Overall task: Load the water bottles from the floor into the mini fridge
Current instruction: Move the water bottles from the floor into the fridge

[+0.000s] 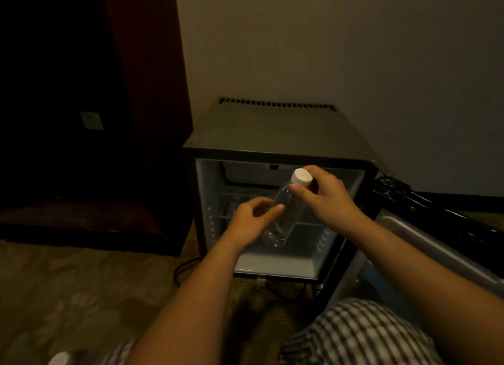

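Note:
A clear water bottle with a white cap is held tilted in front of the open mini fridge. My right hand grips its neck just below the cap. My left hand curls round its lower body, thumb across the front. The fridge's inside shows a wire shelf and a bare white floor. Another bottle's white cap shows on the carpet at the bottom left edge.
The fridge door stands swung open to the right. A dark wooden cabinet sits to the left of the fridge. A black cable loops on the carpet by the fridge's left foot. My checked trouser knee is at the bottom.

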